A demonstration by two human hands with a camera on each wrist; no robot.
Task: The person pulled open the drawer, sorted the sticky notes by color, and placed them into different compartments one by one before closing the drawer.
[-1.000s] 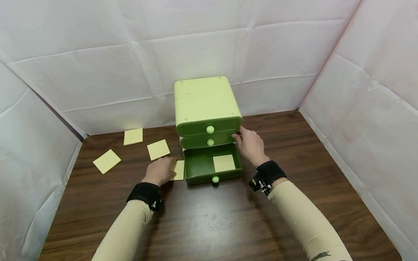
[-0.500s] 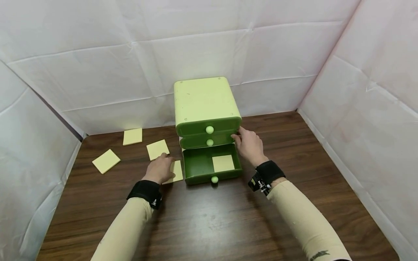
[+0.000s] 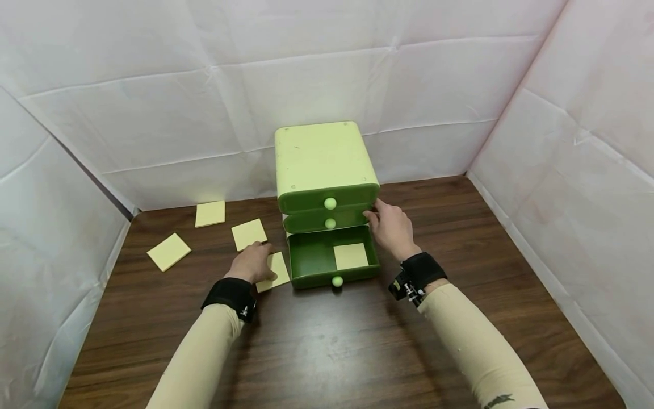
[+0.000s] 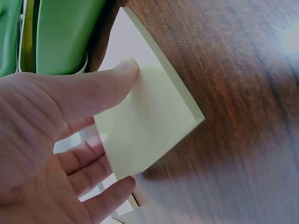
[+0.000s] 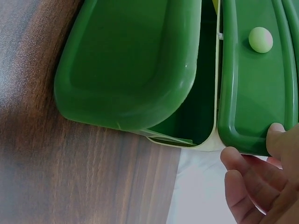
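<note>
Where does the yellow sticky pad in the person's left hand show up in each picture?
Head: sticky pad left of the open bottom drawer, under the left hand.
Left wrist: centre, pinched by thumb and fingers.
Right wrist: not in it.
Shared landmark: the green drawer unit.

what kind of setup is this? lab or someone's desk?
Likely a staged recording booth, not a lived-in desk: creased white sheets wall in a wooden table, which holds only a green drawer unit and sticky notes.

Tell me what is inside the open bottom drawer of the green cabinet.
The open bottom drawer holds one yellow sticky-note pad, lying flat toward its right side. The rest of its visible floor is bare green. The back part, under the middle drawer, is covered from view.
</note>
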